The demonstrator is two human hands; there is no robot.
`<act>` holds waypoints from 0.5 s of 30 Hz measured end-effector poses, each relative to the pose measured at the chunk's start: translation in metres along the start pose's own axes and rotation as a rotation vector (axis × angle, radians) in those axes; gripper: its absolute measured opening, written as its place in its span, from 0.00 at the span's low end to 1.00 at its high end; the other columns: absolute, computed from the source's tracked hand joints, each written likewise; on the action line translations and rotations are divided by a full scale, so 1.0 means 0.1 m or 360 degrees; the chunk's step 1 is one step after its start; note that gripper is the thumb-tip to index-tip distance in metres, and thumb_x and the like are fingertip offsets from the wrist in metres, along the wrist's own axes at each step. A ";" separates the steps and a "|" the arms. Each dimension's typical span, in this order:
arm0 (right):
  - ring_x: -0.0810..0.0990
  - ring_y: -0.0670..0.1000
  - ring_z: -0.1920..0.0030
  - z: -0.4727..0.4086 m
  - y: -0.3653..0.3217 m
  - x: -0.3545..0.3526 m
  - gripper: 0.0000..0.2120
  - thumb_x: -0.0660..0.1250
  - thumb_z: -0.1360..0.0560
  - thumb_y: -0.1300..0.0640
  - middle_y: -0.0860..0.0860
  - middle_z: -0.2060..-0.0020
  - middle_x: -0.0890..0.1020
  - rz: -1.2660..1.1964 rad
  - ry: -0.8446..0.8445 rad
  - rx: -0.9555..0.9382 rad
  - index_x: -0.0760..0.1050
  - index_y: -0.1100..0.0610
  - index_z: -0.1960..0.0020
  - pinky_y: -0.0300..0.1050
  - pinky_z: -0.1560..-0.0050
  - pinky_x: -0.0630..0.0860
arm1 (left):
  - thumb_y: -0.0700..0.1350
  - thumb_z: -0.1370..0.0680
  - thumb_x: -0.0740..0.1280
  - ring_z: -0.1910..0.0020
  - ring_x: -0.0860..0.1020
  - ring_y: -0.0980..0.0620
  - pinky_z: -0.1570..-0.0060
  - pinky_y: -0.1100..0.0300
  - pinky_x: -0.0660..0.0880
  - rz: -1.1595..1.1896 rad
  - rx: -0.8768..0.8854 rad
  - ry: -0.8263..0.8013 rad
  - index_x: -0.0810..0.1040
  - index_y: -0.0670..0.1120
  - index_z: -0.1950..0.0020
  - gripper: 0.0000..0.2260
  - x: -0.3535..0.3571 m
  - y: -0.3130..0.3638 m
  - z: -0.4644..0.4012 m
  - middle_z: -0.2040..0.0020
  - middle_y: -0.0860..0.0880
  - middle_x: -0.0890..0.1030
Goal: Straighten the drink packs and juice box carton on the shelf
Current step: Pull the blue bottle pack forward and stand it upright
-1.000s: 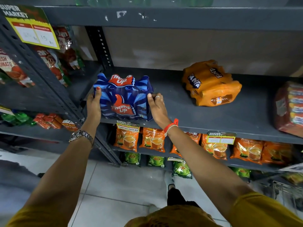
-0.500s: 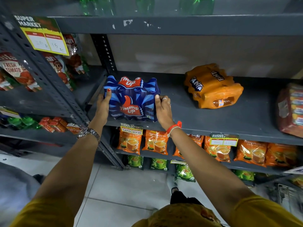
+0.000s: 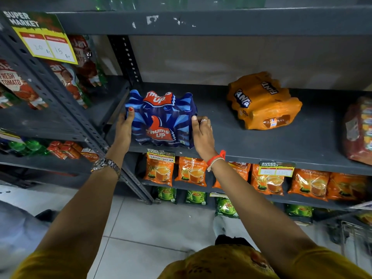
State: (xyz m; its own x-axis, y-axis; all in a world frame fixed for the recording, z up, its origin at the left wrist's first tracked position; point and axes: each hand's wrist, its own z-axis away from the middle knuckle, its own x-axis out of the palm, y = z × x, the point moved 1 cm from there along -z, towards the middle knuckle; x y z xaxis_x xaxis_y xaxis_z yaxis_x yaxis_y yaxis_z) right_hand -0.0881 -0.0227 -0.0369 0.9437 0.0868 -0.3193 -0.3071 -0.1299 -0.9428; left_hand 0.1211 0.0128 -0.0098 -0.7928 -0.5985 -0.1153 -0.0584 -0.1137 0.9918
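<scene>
A blue Thums Up drink pack (image 3: 161, 119) stands upright at the left front of the grey shelf (image 3: 251, 146). My left hand (image 3: 123, 127) presses flat against its left side and my right hand (image 3: 202, 133) against its right side, so both hold it between them. An orange Fanta drink pack (image 3: 261, 101) lies skewed further right and deeper on the same shelf, untouched. A reddish juice box carton (image 3: 359, 129) sits at the right edge, partly cut off by the frame.
A slanted perforated upright (image 3: 66, 101) runs just left of the blue pack. Tomato sauce pouches (image 3: 80, 77) fill the neighbouring bay. Orange tea packets (image 3: 191, 174) and green ones (image 3: 225, 206) hang on lower shelves. An upper shelf (image 3: 201, 21) overhangs. A price tag (image 3: 43, 37) is top left.
The blue pack, held between both hands, has been pushed a little further back on the shelf and squared up. The camera view has shifted slightly.
</scene>
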 end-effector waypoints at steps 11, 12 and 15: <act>0.77 0.38 0.55 -0.15 0.06 -0.58 0.09 0.60 0.21 0.57 0.51 0.55 0.77 -0.0217 -0.0003 -0.0144 0.71 0.60 0.43 0.36 0.49 0.74 | 0.45 0.24 0.64 0.45 0.72 0.41 0.44 0.65 0.72 -0.0038 0.0536 0.1146 0.70 0.33 0.40 0.19 0.64 -0.03 0.46 0.42 0.34 0.69; 0.77 0.36 0.57 -0.23 0.06 -0.76 0.09 0.61 0.22 0.62 0.52 0.55 0.77 -0.0174 0.0065 -0.0189 0.71 0.62 0.42 0.32 0.52 0.73 | 0.42 0.25 0.63 0.49 0.72 0.40 0.45 0.67 0.71 0.0007 0.0700 0.1171 0.71 0.34 0.43 0.14 0.83 0.02 0.53 0.46 0.36 0.70; 0.80 0.51 0.52 -0.52 0.16 -1.37 0.11 0.60 0.27 0.62 0.59 0.53 0.80 0.0154 0.0322 -0.0273 0.73 0.63 0.45 0.49 0.47 0.77 | 0.37 0.27 0.62 0.55 0.71 0.40 0.50 0.50 0.71 0.0146 0.1087 0.0880 0.71 0.46 0.49 0.08 1.49 0.26 0.78 0.52 0.51 0.69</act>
State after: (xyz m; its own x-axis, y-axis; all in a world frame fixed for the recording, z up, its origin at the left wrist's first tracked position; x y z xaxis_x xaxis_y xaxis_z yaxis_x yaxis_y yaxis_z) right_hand -0.2156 -0.0883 -0.0033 0.9216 -0.1306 -0.3655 -0.3880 -0.2946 -0.8733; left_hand -0.0460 -0.0180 0.0029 -0.4158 -0.8999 0.1316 -0.4989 0.3466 0.7943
